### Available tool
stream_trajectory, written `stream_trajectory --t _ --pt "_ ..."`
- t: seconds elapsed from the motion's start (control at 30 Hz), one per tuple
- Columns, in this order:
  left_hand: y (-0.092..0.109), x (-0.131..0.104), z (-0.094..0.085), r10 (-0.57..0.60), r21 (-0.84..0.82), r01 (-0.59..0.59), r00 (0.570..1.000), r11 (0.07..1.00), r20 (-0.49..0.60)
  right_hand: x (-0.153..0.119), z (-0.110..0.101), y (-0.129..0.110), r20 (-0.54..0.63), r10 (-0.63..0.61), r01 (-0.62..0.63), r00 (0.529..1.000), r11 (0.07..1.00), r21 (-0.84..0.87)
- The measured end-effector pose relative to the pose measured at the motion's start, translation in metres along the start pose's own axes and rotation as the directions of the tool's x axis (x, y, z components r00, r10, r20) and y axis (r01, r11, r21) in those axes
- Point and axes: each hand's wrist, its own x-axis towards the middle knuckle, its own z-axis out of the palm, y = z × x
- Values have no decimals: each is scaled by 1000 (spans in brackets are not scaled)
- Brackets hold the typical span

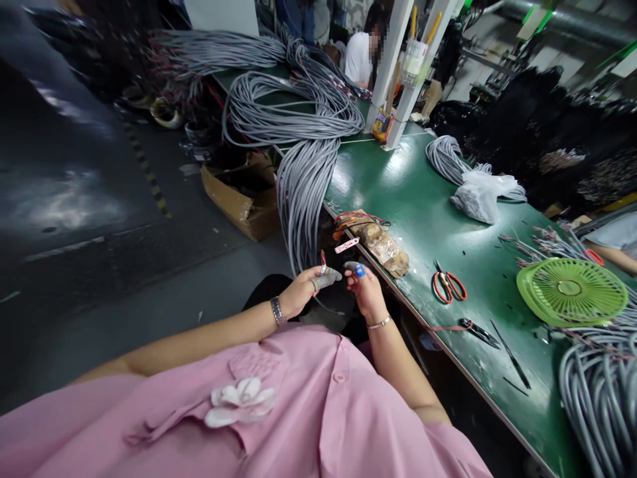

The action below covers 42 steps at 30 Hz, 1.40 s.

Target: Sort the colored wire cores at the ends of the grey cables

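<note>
Grey cable coils (338,116) are lying already bundled on the green table (423,199); beside its edge, the left hand (300,293) is pinching red-and-white wire ends (323,260), work on them seemingly unfinished, while the right hand (367,292) is hovering near that edge, fingers curled, whether holding anything I cannot tell

The right edge crops a cable coil (592,372).

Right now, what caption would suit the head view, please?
Left hand and right hand close together beside a green table with orange-handled scissors.
</note>
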Motion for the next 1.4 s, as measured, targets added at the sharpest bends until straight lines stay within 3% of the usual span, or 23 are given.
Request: stream_trajectory --t 0.17,0.3,0.5,0.7,0.87,1.0,1.17,1.4 --pt "-2 -13 3 -32 170 29 999 985 12 -28 9 -9 38 -143 148 989 954 -260" --pt "-13 -22 -4 -28 246 2 994 969 103 -46 25 -19 140 -186 218 973 936 -278" --pt "-26 -36 -10 -41 305 -20 981 952 191 -50 41 -24 136 -248 282 959 877 -390" --pt "0 -45 -12 78 291 -120 986 949 150 -45 41 -24 219 -109 168 970 948 -272" --pt "11 -42 -20 -52 369 -38 972 929 231 -41 47 -22 252 -41 117 967 948 -297" --pt "12 -43 -18 -53 266 9 986 964 158 -40 54 -19 193 -102 156 976 945 -288" --pt "13 -41 -11 -40 45 41 999 998 -28 -39 55 -12 19 -82 84 996 958 -274" --pt "14 -29 -11 -88 -80 83 994 993 -68 -34 50 -9 31 -173 174 984 938 -301"
